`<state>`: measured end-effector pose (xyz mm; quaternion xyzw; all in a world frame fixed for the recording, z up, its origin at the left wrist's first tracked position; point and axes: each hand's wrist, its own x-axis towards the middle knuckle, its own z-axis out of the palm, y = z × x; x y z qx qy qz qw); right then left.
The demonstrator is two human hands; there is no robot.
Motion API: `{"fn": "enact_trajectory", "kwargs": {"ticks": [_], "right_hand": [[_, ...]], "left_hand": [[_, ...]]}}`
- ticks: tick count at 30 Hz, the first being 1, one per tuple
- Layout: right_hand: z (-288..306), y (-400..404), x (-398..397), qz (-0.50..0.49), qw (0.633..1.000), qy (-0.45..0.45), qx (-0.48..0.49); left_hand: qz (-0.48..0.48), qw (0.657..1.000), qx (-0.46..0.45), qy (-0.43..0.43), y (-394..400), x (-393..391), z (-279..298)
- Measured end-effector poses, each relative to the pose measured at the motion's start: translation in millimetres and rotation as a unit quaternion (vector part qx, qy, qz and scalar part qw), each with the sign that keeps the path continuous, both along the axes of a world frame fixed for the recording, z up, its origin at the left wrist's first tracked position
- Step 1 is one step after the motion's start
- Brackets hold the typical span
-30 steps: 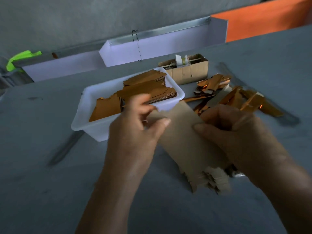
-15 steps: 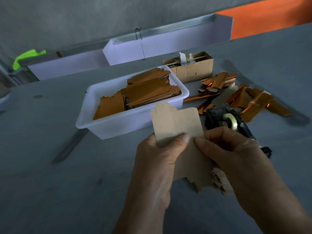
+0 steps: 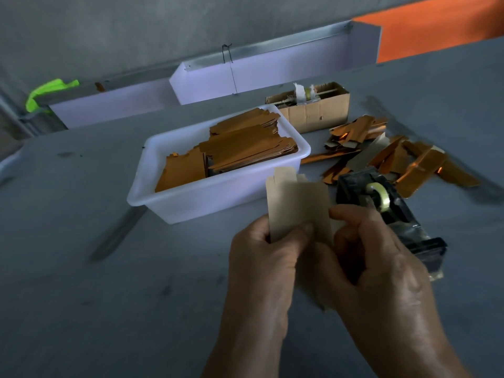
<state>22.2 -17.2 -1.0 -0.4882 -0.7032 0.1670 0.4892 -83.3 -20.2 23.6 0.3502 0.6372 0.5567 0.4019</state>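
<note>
A flat, tan cardboard box blank [image 3: 297, 203] with tabs at its top stands upright above the grey table [image 3: 109, 296]. My left hand [image 3: 261, 263] pinches its lower left edge between thumb and fingers. My right hand [image 3: 381, 274] grips its lower right part, fingers curled round it; the blank's bottom is hidden behind both hands. Behind it sits a white plastic tub [image 3: 207, 197] stacked with orange-gold flat blanks [image 3: 245, 148].
A black tape dispenser [image 3: 387, 208] with a clear tape roll lies just right of my hands. Loose orange-gold pieces [image 3: 395, 156] are scattered behind it. A small open cardboard box [image 3: 313, 110] and white troughs [image 3: 272, 69] stand at the back.
Both hands have drawn the blank toward me and turned it upright. My hands have closed together over its lower part, and the tape dispenser has come into view.
</note>
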Motion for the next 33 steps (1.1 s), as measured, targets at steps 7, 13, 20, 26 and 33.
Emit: {"fn": "enact_trajectory", "kwargs": {"ticks": [7, 13, 20, 26, 33], "right_hand": [[7, -5, 3, 0.134, 0.987, 0.051, -0.072], [5, -2, 1, 0.064, 0.996, 0.017, -0.064], [13, 3, 12, 0.109, 0.967, 0.099, -0.206], [18, 13, 20, 0.224, 0.85, 0.302, -0.369], [12, 21, 22, 0.194, 0.823, 0.371, -0.384]], "left_hand": [[-0.039, 0.999, 0.014, 0.0, -4, 3, 3], [-0.141, 0.99, 0.015, -0.026, -9, -1, 5], [-0.188, 0.981, 0.0, 0.036, -9, -20, 5], [-0.23, 0.971, -0.035, 0.052, -6, -27, 10], [-0.178, 0.984, -0.006, 0.029, -12, -16, -3]]}}
